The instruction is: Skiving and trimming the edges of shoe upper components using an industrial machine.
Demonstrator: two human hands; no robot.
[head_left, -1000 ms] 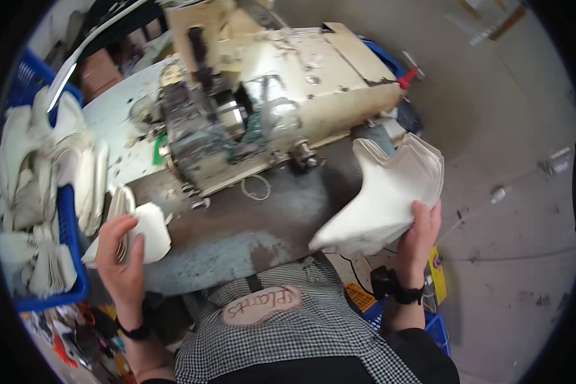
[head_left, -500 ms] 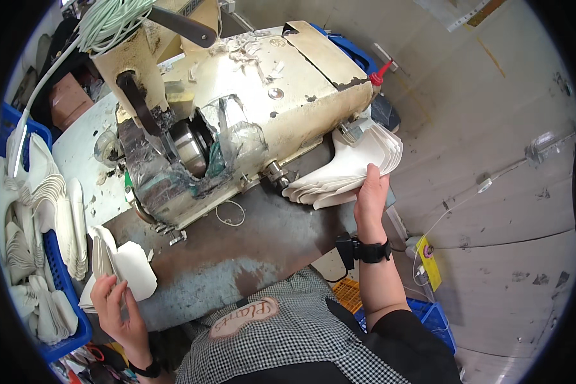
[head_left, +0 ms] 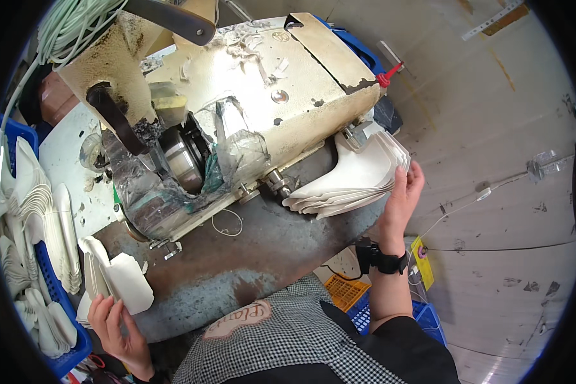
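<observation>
Left hand, half-curled, is resting at a small white stack; grip cannot be told. Right hand is standing loosely open, thumb touching the large white stack: curved, layers fanning, lying on the bench. Metal bracket is partly covering it; cream machine is standing behind.

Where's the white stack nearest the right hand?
Head view, right of centre: the white stack lies below the right end of the cream machine, the right hand at its right edge.
</observation>
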